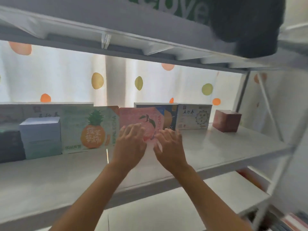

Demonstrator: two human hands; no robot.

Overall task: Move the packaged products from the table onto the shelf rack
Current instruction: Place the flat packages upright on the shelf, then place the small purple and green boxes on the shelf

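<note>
Both forearms reached up from the bottom edge toward the white shelf (216,147). On it stood a row of packages: a pale blue box (41,137), a pineapple pack (88,129), a pink peach pack (141,119), a dark blue box (169,117) behind it, a white box (194,116) and a red-brown box (226,120). The left hand (130,144) and right hand (170,145) were side by side, fingers loosely spread, touching the peach pack's front; blur hid whether they pinched it.
</note>
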